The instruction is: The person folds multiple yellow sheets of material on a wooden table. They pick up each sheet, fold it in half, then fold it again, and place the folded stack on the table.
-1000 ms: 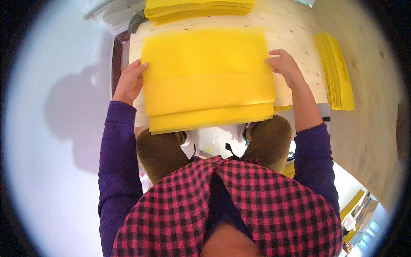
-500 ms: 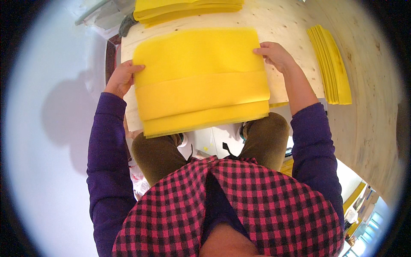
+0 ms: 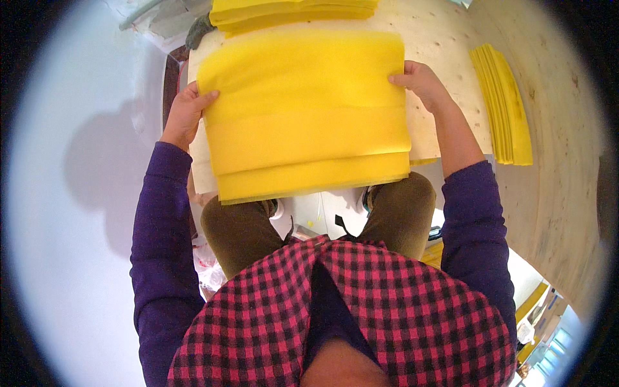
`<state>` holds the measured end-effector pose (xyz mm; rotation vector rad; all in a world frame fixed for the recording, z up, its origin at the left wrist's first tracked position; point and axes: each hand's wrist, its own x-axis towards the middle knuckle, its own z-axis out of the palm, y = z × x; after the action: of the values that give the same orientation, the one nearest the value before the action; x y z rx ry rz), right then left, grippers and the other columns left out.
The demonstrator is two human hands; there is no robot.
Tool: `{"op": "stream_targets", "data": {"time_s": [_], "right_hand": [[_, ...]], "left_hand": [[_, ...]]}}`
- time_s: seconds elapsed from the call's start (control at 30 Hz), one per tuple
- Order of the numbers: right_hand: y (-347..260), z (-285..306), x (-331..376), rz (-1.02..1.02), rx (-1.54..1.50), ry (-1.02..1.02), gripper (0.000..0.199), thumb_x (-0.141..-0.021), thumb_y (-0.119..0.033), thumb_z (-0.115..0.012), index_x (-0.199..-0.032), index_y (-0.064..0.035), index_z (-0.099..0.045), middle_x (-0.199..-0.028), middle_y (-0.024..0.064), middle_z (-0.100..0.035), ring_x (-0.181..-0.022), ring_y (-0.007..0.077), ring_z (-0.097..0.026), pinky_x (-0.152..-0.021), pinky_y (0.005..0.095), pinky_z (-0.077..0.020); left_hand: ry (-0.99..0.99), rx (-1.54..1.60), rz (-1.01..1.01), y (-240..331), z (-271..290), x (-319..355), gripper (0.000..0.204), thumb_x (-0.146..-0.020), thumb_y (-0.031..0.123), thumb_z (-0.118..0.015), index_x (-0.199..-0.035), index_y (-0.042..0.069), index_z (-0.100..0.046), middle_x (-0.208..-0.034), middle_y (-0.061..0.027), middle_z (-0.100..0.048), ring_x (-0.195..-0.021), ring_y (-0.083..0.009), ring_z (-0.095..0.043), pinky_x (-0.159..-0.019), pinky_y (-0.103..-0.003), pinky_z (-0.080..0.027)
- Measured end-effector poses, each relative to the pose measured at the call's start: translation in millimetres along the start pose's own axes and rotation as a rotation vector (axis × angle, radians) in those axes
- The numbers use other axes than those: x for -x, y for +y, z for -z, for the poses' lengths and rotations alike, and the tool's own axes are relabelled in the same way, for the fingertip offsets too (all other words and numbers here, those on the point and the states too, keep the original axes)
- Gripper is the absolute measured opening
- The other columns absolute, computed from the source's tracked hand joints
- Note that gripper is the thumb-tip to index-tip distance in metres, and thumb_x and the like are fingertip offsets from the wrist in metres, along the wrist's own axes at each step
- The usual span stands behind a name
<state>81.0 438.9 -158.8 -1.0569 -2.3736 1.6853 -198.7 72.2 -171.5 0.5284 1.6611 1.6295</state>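
Note:
A wide yellow fabric sheet (image 3: 303, 84) spans the space between my hands, over a stack of similar yellow sheets (image 3: 316, 174) whose layered edges show toward me. My left hand (image 3: 187, 111) grips its left edge, thumb on top and fingers underneath. At the right edge my right hand (image 3: 419, 82) pinches it the same way, thumb on the upper face. The fingers below the cloth are mostly hidden. The stack's near edge reaches out over my knees.
The pale wooden table (image 3: 445, 39) lies under the stack. Beyond it sits another yellow pile (image 3: 290, 14); a folded yellow bundle (image 3: 503, 106) lies at the right, by a wooden panel (image 3: 554, 122). A dark grey lump (image 3: 198, 32) is at the far left corner, near a white wall (image 3: 77, 213).
The held sheet's far edge has shifted slightly away from me and looks wider. Both hands have stayed on its sides, moving only a little.

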Motion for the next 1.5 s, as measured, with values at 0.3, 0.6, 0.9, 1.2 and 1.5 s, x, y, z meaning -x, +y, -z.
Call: {"op": "stream_targets", "data": {"time_s": [0.3,0.6,0.9,1.2,1.5], "right_hand": [[1.3,10.3,-30.6,-0.068,0.039,-0.099,0.031,-0.075,-0.028,-0.072,-0.097,-0.0076,-0.064,-0.091,0.0034,-0.063,-0.081,0.0162,-0.052,-0.075,0.0295,-0.0362],[-6.2,7.0,-39.5,-0.048,0.062,-0.073,0.03,-0.075,-0.02,-0.072,-0.099,-0.0045,-0.063,-0.088,0.0026,-0.063,-0.077,0.0146,-0.051,-0.07,0.0269,-0.0382],[3.3,-0.3,-8.5,0.225,0.135,0.177,0.036,-0.073,-0.016,-0.075,-0.104,-0.0004,-0.063,-0.095,0.0062,-0.066,-0.085,0.0169,-0.06,-0.078,0.0291,-0.0468],[31.6,-24.3,26.5,0.959,0.274,0.431,0.022,-0.07,-0.004,-0.072,-0.09,-0.013,-0.065,-0.099,0.0033,-0.067,-0.093,0.0186,-0.059,-0.084,0.0292,-0.0461],[48.8,-34.4,38.2,0.893,0.193,0.402,0.024,-0.067,-0.005,-0.07,-0.089,-0.0133,-0.067,-0.101,0.0039,-0.067,-0.096,0.0188,-0.056,-0.086,0.029,-0.044]], "left_hand": [[-0.157,-0.024,0.265,14.1,14.6,-19.1,0.029,-0.088,0.014,-0.059,-0.113,0.0,-0.054,-0.105,-0.0053,-0.063,-0.092,-0.012,-0.061,-0.08,-0.023,-0.049],[-0.153,-0.314,0.312,20.0,13.6,-32.6,0.03,-0.083,0.01,-0.065,-0.11,-0.001,-0.057,-0.103,-0.006,-0.064,-0.09,-0.0137,-0.062,-0.082,-0.026,-0.05],[0.101,-0.302,-0.048,-7.0,5.5,-1.3,0.022,-0.079,0.008,-0.069,-0.1,0.001,-0.066,-0.095,-0.0049,-0.068,-0.086,-0.0138,-0.061,-0.077,-0.027,-0.047],[0.066,-0.478,-0.577,-27.9,4.2,21.3,0.017,-0.078,-0.005,-0.061,-0.091,0.002,-0.069,-0.109,-0.0101,-0.066,-0.104,-0.0208,-0.059,-0.092,-0.03,-0.045],[0.15,-0.661,-0.673,-38.9,9.9,34.2,0.021,-0.074,-0.006,-0.064,-0.091,0.006,-0.069,-0.111,-0.0077,-0.065,-0.109,-0.0213,-0.056,-0.096,-0.032,-0.042]]}}
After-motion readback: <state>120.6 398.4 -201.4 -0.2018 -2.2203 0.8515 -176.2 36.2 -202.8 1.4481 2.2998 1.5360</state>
